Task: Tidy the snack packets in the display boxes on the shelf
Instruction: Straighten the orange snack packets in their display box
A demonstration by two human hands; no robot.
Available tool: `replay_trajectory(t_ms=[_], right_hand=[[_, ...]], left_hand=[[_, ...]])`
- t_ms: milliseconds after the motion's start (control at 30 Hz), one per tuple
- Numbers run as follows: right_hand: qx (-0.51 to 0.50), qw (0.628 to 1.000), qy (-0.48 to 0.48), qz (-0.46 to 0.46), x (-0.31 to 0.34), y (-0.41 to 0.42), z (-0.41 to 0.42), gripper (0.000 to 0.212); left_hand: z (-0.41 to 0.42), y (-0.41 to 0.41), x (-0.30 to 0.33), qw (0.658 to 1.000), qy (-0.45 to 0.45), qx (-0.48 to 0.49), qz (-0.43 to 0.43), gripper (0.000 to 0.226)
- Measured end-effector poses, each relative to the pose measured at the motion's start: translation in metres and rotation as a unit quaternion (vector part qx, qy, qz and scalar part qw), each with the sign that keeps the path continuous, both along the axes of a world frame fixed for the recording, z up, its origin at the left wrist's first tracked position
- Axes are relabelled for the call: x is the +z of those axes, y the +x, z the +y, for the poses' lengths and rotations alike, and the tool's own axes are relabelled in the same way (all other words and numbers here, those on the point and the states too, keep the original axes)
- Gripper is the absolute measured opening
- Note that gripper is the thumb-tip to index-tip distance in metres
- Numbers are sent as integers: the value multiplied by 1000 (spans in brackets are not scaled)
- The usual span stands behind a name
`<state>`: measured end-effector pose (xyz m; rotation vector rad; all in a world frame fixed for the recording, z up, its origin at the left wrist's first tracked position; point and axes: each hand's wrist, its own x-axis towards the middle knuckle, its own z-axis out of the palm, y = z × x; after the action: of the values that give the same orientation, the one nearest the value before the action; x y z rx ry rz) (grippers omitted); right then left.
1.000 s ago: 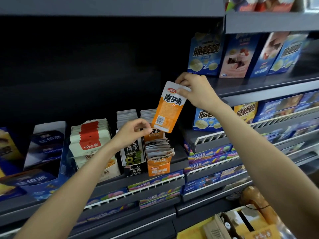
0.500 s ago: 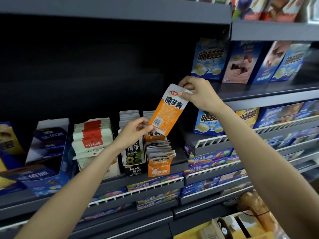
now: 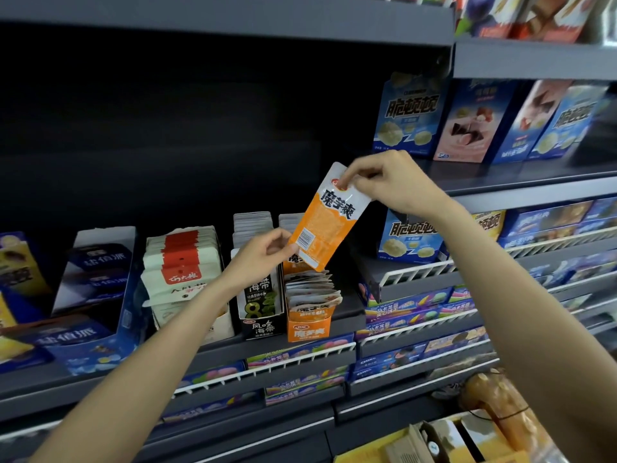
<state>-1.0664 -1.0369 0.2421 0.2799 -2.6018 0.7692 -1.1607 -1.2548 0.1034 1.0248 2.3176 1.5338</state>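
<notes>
Pinching the flat orange-and-white foil snack packet at top and bottom corners, right hand and left hand have lowered it slightly toward the orange cardboard display box beneath the left hand, ready for insertion.

Both forearms bare up to the frame edge; no sleeves, cuffs or gloves in view. Left hand and right hand: no rings, no watch, no wristband visible. Fingernails too small to make out.
</notes>
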Motion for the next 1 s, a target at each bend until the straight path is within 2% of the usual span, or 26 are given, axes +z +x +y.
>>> replay_trajectory(t_ms=[67, 133, 233, 300, 367, 433, 500, 600, 767, 1000], right_hand=[[55, 991, -60, -102, 10, 10, 2, 34], [118, 981, -42, -146, 16, 16, 6, 33], [122, 989, 52, -64, 13, 11, 3, 19], [56, 992, 103, 43, 2, 2, -4, 21], [-38, 980, 146, 128, -9, -7, -10, 28], [-102, 969, 177, 136, -16, -12, -14, 31], [-120, 967, 200, 105, -20, -15, -19, 32], [-123, 976, 168, 58, -23, -21, -24, 31], [-111, 991, 63, 28, -26, -26, -25, 19], [-96, 990, 48, 90, -38, -25, -27, 19]], left_hand=[[3, -1, 1, 1000, -9, 10, 1, 5], [6, -1, 5, 1000, -2, 25, -4, 14], [9, -2, 12, 999, -10, 37, -12, 20], [9, 1, 15, 999, -20, 31, -14, 18], [8, 6, 18, 999, -12, 23, -26, 22], [5, 11, 20, 998, 18, 14, -65, 30], [1, 13, 21, 997, 25, 15, -75, 29], [-1, 12, 21, 998, 8, 31, -55, 10], [0, 9, 17, 999, -1, 35, -35, 9], [3, 4, 16, 999, -16, 46, -12, 6]])
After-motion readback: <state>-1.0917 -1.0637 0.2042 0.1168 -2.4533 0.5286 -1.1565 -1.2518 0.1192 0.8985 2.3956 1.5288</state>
